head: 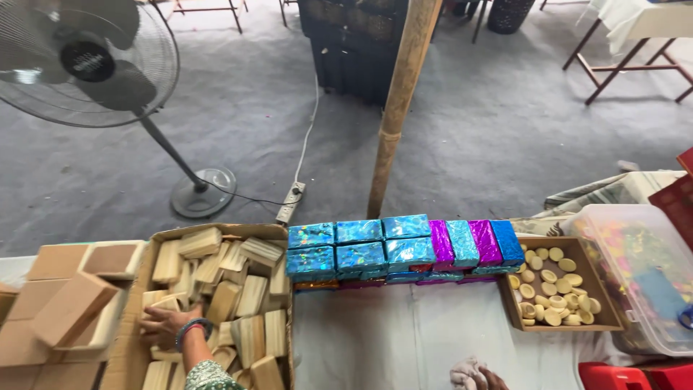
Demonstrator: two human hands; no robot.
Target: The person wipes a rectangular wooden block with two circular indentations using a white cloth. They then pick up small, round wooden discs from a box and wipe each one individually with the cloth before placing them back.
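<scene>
Your left hand (167,322) is down in the cardboard box (216,232) of pale wooden blocks (249,296), fingers spread flat across the pile at its left side, gripping nothing that I can see; your right hand (482,375) barely shows at the bottom edge on the white cloth (404,332), and whether it is closed I cannot tell. Risks, as I judge them: the blocks lie loose and crisscrossed, so pulling one could tip its neighbours over the box wall; the foil-wrapped boxes (404,249) stand stacked right against that box, so a knock could topple them. Counting: about eleven wrapped boxes visible, mostly blue, two purple; blocks too jumbled to count, well over twenty; one tray of round beige discs (556,289), roughly thirty; one clear plastic tub (635,278); one standing fan (90,65).
</scene>
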